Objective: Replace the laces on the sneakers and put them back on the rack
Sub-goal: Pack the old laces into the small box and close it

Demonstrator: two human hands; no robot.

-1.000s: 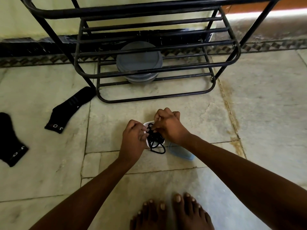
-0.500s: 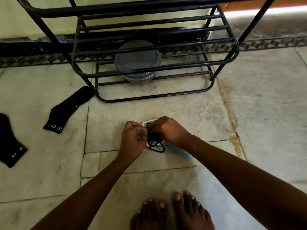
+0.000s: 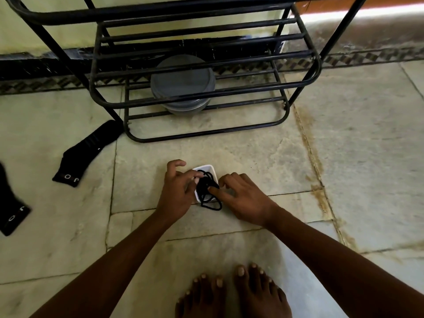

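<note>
A tangle of black laces [image 3: 207, 188] lies in a small white square container [image 3: 206, 167] on the floor, with one loop spilling over its near edge. My left hand [image 3: 177, 193] is at the container's left side and its fingertips pinch the laces. My right hand [image 3: 243, 200] is at the right side, its index finger pressing on the bundle and its other fingers loosely bent. The black metal shoe rack [image 3: 206, 133] stands just beyond the container. No sneaker is in view.
A grey round lidded container [image 3: 183, 81] sits under the rack's lowest bars. Two black socks [image 3: 88, 152] [image 3: 11, 210] lie on the stone floor to the left. My bare feet [image 3: 231, 292] are at the bottom edge. A wall runs behind the rack.
My right hand has come off the top of the bundle and dropped to the right, now only pressing with the index finger. The laces sit lower in the container. The left hand stays on them.
</note>
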